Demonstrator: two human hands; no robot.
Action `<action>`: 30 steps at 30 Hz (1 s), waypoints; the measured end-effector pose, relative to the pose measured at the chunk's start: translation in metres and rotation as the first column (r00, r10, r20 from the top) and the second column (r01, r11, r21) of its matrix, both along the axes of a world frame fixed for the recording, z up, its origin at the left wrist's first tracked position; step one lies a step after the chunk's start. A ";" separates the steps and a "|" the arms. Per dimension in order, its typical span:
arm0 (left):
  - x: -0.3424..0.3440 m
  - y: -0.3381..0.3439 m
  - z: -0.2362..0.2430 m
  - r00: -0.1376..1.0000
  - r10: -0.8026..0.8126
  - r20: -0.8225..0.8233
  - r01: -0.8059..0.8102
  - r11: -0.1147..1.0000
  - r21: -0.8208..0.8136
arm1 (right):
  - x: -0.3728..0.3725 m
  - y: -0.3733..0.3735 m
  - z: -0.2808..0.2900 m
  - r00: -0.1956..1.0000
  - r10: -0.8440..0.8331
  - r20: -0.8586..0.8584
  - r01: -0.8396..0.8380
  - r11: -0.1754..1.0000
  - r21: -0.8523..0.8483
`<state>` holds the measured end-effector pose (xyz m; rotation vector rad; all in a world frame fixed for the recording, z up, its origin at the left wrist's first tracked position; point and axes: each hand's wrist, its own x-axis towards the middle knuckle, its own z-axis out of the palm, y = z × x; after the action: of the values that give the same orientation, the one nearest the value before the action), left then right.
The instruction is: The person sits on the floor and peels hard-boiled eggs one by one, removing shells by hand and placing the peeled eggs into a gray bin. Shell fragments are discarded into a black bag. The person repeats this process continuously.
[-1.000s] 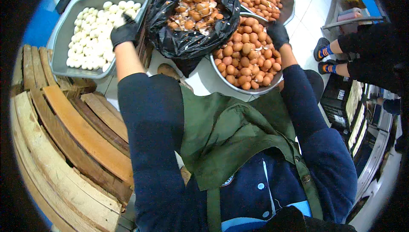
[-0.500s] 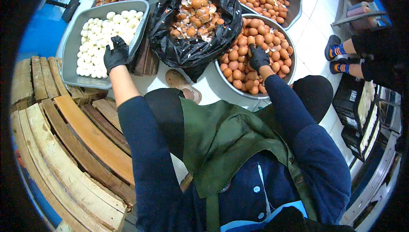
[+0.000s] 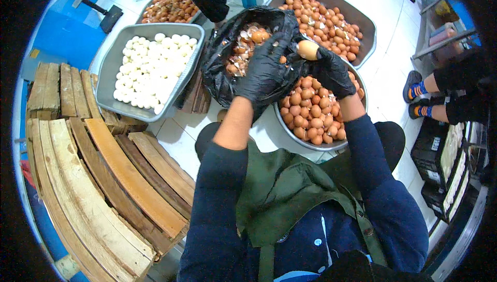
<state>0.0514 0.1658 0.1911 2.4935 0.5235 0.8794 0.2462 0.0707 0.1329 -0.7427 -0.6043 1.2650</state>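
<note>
Gloved fingers of the right hand [image 3: 334, 72] were curled around one brown egg [image 3: 308, 50], just above centre; the left hand [image 3: 265, 72] lay against it, fingers bent, its grip impossible to tell. Both hovered over one black bag of shells [image 3: 228, 72] and one round bowl of brown eggs [image 3: 310, 145]. At left sat one grey tray of peeled white eggs [image 3: 106, 80], too many to count. Farther up stood two more trays of brown eggs [image 3: 362, 20].
</note>
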 end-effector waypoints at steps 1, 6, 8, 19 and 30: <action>0.006 -0.003 0.002 0.999 -0.005 0.034 0.005 1.000 0.006 | -0.006 0.007 0.021 0.992 -0.012 0.129 0.018 0.999 -0.051; 0.016 -0.007 0.005 0.953 0.142 0.269 -0.138 0.990 -0.036 | -0.041 0.025 0.087 0.777 -0.028 0.628 -0.102 0.980 0.170; 0.020 -0.003 0.000 0.907 0.247 0.342 -0.272 0.962 0.025 | -0.050 0.035 0.095 0.541 -0.177 0.822 -0.058 0.968 0.246; 0.010 0.041 0.002 0.872 0.197 0.448 -0.119 0.973 -0.198 | -0.044 0.068 0.067 0.646 -0.087 0.758 -0.013 0.992 0.125; 0.012 0.005 0.031 0.757 0.162 0.633 0.622 0.118 -0.774 | 0.002 -0.052 -0.176 -0.409 0.337 0.848 0.262 0.934 -0.244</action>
<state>0.0639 0.1706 0.2218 0.8631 0.2414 0.7050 0.2484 0.0187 -0.0432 -2.3211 -1.9409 0.2609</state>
